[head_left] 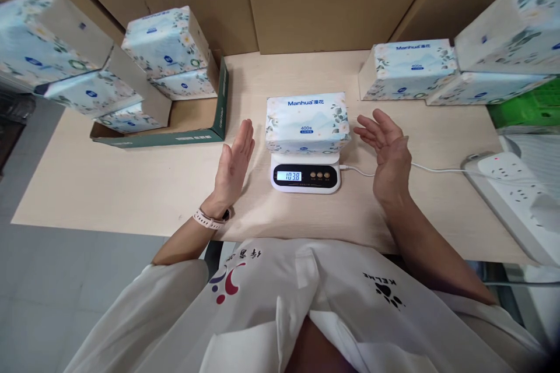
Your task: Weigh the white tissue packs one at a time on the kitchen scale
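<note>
A pack of tissues point(307, 122) in floral light-blue wrap lies on a small white digital scale point(305, 179) in the middle of the table. The scale's lit display appears to read 103.8. To the left of the pack, my left hand point(235, 163) is held upright with its fingers stretched out, touching nothing. On the pack's other side my right hand point(387, 151) is open, palm turned inward, fingers apart from the pack. Both hands hold nothing. The pack covers the scale's weighing plate.
At the left, a green-edged cardboard tray point(175, 139) carries several stacked tissue packs point(168, 46). More packs point(409, 70) stand at the back right, near a green crate point(527, 106). A white cable point(437, 170) runs from the scale to a power strip point(516, 186). Cardboard point(341, 0) walls the back.
</note>
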`<state>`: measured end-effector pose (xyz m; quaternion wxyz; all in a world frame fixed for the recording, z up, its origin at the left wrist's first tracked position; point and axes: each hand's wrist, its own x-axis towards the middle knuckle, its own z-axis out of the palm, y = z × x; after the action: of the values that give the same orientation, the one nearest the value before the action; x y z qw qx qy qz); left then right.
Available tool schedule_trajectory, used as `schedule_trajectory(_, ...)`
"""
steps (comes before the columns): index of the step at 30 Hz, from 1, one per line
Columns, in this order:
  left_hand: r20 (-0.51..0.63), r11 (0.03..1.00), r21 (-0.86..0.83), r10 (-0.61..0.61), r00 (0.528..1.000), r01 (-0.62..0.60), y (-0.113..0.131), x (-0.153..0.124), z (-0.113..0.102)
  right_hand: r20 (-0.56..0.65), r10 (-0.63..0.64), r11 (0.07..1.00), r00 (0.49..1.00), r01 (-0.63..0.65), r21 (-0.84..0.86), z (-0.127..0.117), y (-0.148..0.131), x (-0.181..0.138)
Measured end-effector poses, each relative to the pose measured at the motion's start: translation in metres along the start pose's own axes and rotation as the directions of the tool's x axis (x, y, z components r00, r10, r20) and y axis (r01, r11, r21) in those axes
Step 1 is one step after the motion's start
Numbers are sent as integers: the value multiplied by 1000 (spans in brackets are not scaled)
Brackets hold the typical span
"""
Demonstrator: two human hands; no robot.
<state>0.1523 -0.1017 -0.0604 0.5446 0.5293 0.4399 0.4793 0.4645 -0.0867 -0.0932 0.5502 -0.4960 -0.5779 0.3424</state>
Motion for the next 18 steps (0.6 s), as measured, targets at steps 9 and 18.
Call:
schedule_trajectory(9,27,999,-37,2,1000,-1,-1,0,-3,19,17,1000,1000,-17,1,5,-4,-4)
schedule_trajectory(18,124,1000,23,18,992,-21,-11,27,3,189,47,988,981,-17,-152,26,-18,4)
